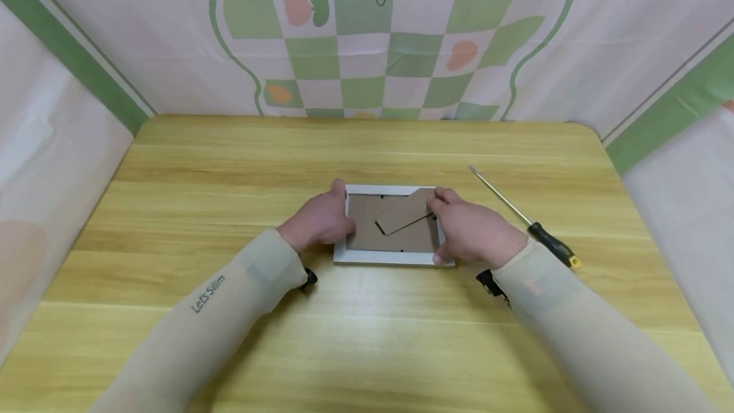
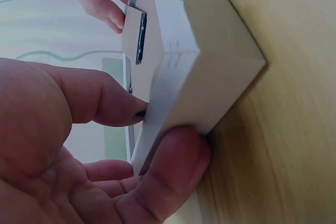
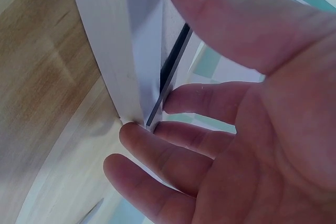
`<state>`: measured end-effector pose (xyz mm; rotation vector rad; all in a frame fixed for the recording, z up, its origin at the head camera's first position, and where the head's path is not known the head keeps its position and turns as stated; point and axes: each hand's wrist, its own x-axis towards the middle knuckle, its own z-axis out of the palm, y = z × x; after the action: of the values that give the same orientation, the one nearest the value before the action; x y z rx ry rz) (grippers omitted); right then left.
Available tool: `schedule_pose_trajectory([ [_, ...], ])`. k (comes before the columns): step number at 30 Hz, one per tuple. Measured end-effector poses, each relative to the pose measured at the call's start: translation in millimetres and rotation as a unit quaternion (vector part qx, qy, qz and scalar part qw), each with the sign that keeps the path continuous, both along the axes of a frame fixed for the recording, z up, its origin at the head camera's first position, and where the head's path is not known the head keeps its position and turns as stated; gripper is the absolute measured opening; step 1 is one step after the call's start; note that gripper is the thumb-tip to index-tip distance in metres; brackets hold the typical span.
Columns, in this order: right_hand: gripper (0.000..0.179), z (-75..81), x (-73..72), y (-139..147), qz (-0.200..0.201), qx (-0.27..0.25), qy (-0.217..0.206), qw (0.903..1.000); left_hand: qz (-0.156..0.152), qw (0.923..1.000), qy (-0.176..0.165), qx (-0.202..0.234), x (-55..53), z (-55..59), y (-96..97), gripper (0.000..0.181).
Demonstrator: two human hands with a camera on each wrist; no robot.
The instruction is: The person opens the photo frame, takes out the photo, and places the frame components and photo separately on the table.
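A white picture frame (image 1: 384, 258) lies face down on the table, its brown backing board (image 1: 361, 215) showing. The backing carries a brown easel stand (image 1: 407, 206), whose edge stands slightly raised off the board. My left hand (image 1: 318, 218) grips the frame's left side, thumb (image 2: 113, 98) on the back rim and fingers around the outer edge. At the right side, my right hand (image 1: 473, 228) holds the frame, its thumb (image 3: 226, 19) at the near corner. Its fingertips touch the stand's far end and the frame's outer edge. What lies under the frame is hidden.
A screwdriver (image 1: 539, 228) with a black and yellow handle lies right of the frame, just beyond the right hand. The wooden table (image 1: 258, 158) meets a green-and-white patterned cloth (image 1: 361, 50) at its back edge.
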<state>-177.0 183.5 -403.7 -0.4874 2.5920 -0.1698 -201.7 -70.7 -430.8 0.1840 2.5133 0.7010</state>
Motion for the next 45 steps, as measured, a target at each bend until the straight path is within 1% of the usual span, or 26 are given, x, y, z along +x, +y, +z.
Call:
schedule_pose_trajectory([
  [4, 0.104, 0.8, 0.7, 0, -0.001, 0.001, 0.0, 1.0, -0.001, 0.9996, -0.007, 0.026, -0.9, 0.0, -4.6, 0.049],
  [7, 0.105, 1.0, 1.0, 0, -0.002, 0.002, -0.001, 1.0, 0.002, 0.9973, -0.032, 0.066, -3.6, -0.5, -12.3, 0.05],
  [11, 0.105, 1.5, 1.1, 0, 0.0, 0.002, 0.001, 1.0, 0.004, 0.992, -0.065, 0.108, -10.0, 1.3, -22.8, 0.043],
  [13, 0.105, 1.6, 1.1, 0, 0.001, 0.001, 0.003, 1.0, 0.0, 0.9929, -0.053, 0.106, -12.9, 3.8, -26.6, 0.037],
  [15, 0.104, 1.5, 1.1, 0, 0.002, 0.0, 0.003, 1.0, -0.012, 0.9952, -0.019, 0.096, -15.4, 6.7, -28.7, 0.034],
  [16, 0.104, 1.4, 1.3, 0, 0.002, 0.001, 0.003, 1.0, -0.021, 0.9958, 0.004, 0.088, -16.4, 7.7, -29.1, 0.035],
  [18, 0.105, 1.4, 1.7, 0, 0.001, 0.001, 0.003, 1.0, -0.051, 0.9951, 0.051, 0.067, -17.7, 9.7, -29.0, 0.039],
  [19, 0.105, 1.4, 1.9, 0, 0.0, 0.002, 0.002, 1.0, -0.07, 0.9937, 0.068, 0.055, -18.2, 10.3, -28.6, 0.044],
  [21, 0.105, 1.1, 2.2, 0, 0.0, 0.003, 0.002, 1.0, -0.12, 0.9882, 0.088, 0.035, -18.4, 10.5, -27.4, 0.056],
  [23, 0.105, 1.0, 2.4, 0, -0.002, 0.002, 0.001, 1.0, -0.167, 0.9819, 0.087, 0.023, -17.9, 9.7, -26.5, 0.066],
  [25, 0.104, 0.5, 2.4, 1, -0.002, 0.002, 0.0, 1.0, -0.204, 0.9756, 0.079, 0.013, -17.3, 7.8, -25.8, 0.074],
  [26, 0.104, 0.2, 2.3, 1, -0.002, 0.0, 0.0, 1.0, -0.218, 0.9731, 0.075, 0.012, -16.9, 6.9, -25.7, 0.077],
  [28, 0.104, -0.2, 2.0, 1, 0.0, -0.001, 0.001, 1.0, -0.233, 0.9701, 0.068, 0.004, -16.2, 4.4, -25.5, 0.08],
  [30, 0.103, -0.5, 1.7, 2, 0.004, -0.002, 0.006, 1.0, -0.24, 0.9684, 0.067, -0.009, -16.2, 1.9, -25.3, 0.082],
  [33, 0.104, -0.3, 2.0, 2, 0.001, -0.004, 0.008, 1.0, -0.24, 0.9681, 0.07, -0.021, -15.9, -1.7, -25.5, 0.084],
  [37, 0.105, 1.0, 5.6, 4, -0.018, 0.0, 0.014, 0.9997, -0.237, 0.9683, 0.074, -0.029, -15.8, -0.6, -23.6, 0.085],
  [41, 0.099, 2.3, 12.3, 4, -0.025, 0.014, 0.032, 0.9991, -0.236, 0.9677, 0.079, -0.039, -15.6, 2.0, -23.0, 0.085],
  [45, 0.087, 2.5, 17.6, 5, -0.018, 0.028, 0.033, 0.9989, -0.234, 0.9677, 0.082, -0.045, -14.5, 1.3, -23.7, 0.085],
])
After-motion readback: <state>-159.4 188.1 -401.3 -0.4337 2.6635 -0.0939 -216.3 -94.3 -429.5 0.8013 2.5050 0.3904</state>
